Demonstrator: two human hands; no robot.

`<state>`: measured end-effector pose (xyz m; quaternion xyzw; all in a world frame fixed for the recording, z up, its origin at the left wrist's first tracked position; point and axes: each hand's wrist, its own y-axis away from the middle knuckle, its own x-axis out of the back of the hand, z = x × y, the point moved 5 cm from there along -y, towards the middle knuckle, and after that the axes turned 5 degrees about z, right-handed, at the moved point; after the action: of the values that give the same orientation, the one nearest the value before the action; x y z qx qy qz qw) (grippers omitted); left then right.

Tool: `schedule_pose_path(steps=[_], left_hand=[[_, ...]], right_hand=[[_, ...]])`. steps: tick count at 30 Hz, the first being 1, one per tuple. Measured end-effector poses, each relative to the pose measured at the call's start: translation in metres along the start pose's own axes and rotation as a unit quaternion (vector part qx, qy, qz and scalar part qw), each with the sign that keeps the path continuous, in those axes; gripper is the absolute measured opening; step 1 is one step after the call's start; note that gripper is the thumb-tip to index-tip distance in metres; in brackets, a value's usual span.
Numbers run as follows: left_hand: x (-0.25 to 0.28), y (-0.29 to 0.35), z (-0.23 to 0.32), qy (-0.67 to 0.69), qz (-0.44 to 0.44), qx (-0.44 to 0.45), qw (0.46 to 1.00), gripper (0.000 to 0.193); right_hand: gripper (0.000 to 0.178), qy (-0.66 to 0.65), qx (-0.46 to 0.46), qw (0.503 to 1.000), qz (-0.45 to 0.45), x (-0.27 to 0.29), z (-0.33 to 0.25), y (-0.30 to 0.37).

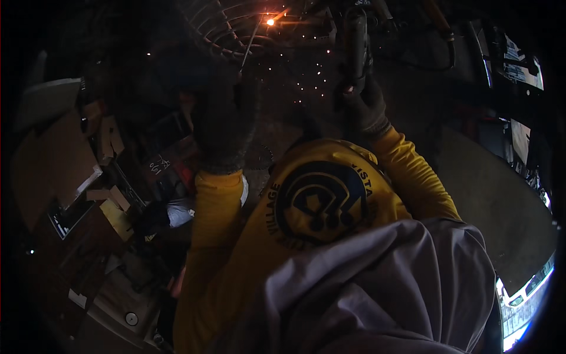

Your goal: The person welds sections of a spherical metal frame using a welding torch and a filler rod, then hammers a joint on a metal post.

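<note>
Left gloved hand (227, 118) in shadow, thin rod (251, 46) rising from its top toward glowing spot (270, 22); finger closure too dark to tell. Right gloved hand (368, 107) has fingers wrapped round dark cylindrical tool (356, 47), upper part pointing away from the person. Round wire frame (227, 29) near the rod's far end, glowing spot by its right edge; its support can't be made out. Sparks (319, 73) scattered between the hands.

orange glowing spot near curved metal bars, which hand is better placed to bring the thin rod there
Probably the gloved left hand: it appears to hold the rod, whose upper end lies near the spot. The right hand grips a dark cylindrical tool.
</note>
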<state>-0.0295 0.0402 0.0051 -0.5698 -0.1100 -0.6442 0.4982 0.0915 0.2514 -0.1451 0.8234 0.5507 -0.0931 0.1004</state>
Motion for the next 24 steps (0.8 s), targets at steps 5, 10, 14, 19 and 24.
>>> schedule_pose_path(steps=[5,10,14,19,24], left_hand=[[0.001,-0.004,0.009,-0.012,0.01,-0.007,1.0,0.023],[-0.004,-0.004,0.019,-0.042,0.01,-0.022,0.999,0.022],[-0.005,-0.005,0.017,-0.029,0.006,-0.036,0.999,0.022],[-0.006,-0.005,0.017,-0.031,0.004,-0.048,0.998,0.023],[-0.006,-0.005,0.018,-0.035,-0.003,-0.032,0.999,0.023]], right_hand=[[0.07,0.014,-0.016,1.0,-0.003,0.004,0.014,0.001],[0.072,-0.026,-0.061,0.998,-0.009,0.013,0.021,0.002],[0.073,0.0,-0.045,0.999,0.001,0.015,0.019,0.002],[0.076,0.03,-0.041,0.999,-0.012,0.019,0.023,-0.001],[0.053,0.015,-0.03,0.999,0.017,0.016,0.014,0.002]])
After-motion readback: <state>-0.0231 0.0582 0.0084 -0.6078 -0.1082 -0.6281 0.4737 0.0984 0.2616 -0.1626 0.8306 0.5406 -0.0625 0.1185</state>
